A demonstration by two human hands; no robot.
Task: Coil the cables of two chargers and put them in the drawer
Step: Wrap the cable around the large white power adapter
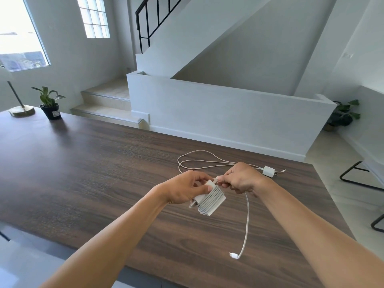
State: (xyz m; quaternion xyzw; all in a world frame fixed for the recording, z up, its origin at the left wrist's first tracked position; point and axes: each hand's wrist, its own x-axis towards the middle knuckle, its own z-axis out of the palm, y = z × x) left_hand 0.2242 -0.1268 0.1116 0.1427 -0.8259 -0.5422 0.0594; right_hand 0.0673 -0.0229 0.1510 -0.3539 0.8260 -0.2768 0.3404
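Only writing in view was a small white label on the black pot of the potted plant, too blurred to read. The first charger, a white brick with its cable wound around it in neat side-by-side turns, was held above the dark wood bench, prongs pointing lower left. The left hand gripped the brick from the left side, with the thumb on top and the fingers curled around its upper end. The right hand sat just beside it on the right, pinching the cable at the brick's top edge, fingers curled. The loose cable tail dropped from under the right hand and curved down to a white connector, which hung over or lay on the bench near its front edge; contact could not be told. The second charger, a small white cube, lay on the bench just behind the right wrist. Its thin cable was uncoiled in loose loops behind both hands, partly hidden by the right hand. The plant stood at the far left of the bench beside a lamp base. Behind the bench were steps, a white half wall and a black stair railing. A floor plant and black chair legs were on the right.
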